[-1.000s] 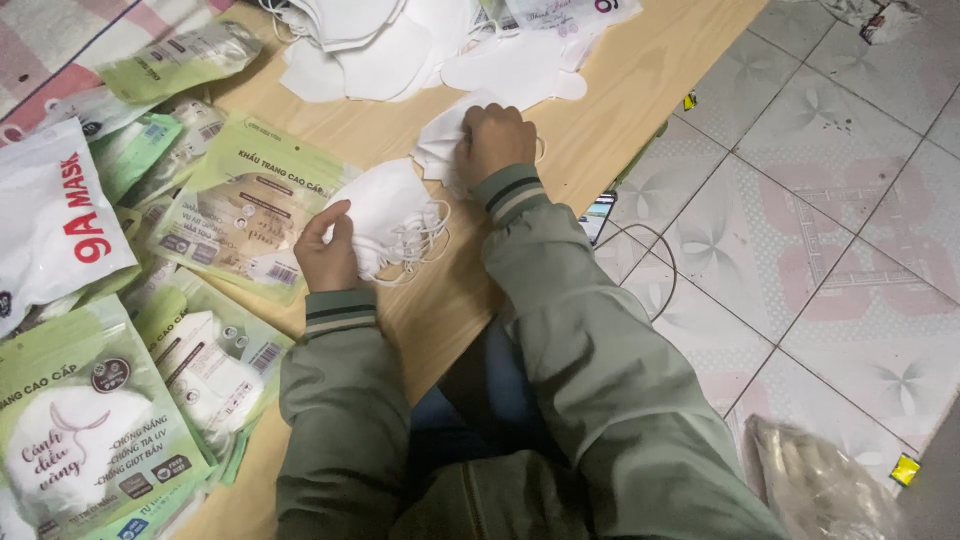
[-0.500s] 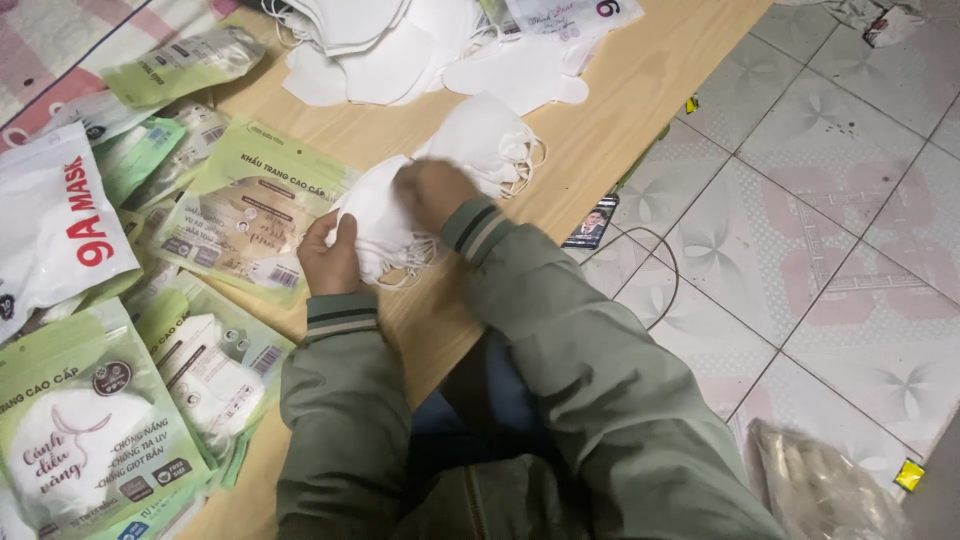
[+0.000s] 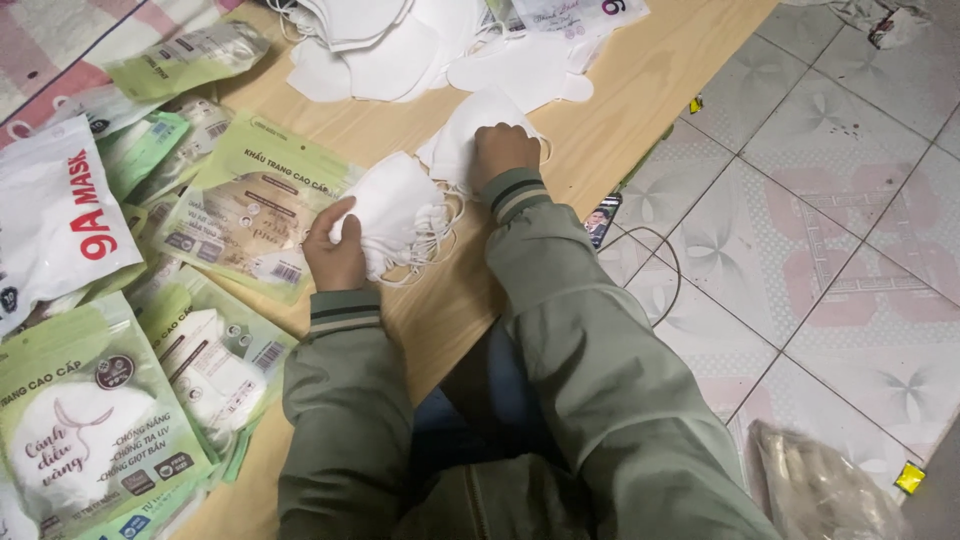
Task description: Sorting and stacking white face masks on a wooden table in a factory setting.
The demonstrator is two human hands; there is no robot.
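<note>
Near edge: green jacket sleeves (image 3: 560, 400) fill the bottom, both arms reaching up onto a low wooden board (image 3: 640, 90). Clear plastic bag (image 3: 815, 490) lies on the tiled floor (image 3: 830, 230) near right.

Near left: green mask packets (image 3: 90, 440) overlap along the board's left edge, some with white masks showing through a window.

Mid: left hand (image 3: 335, 250) is closed around a stack of white masks (image 3: 395, 205), thumb on top, fingers wrapped under the near edge. Ear loops (image 3: 435, 235) spill out to the right of the stack. The stack sits on the board, partly over a large green packet (image 3: 255, 205).

Just beyond, right hand (image 3: 500, 152) rests knuckles-up on a single white mask (image 3: 460, 135), fingers curled down onto it; whether it pinches the mask I cannot tell. That mask lies just right of the stack, touching it.

A phone (image 3: 603, 218) lies on the floor beside the board's right edge, with a thin cable (image 3: 672, 270) looping near it.

Far: heap of loose white masks (image 3: 420, 45) at the top of the board. White packet with red print (image 3: 60, 215) at far left.
</note>
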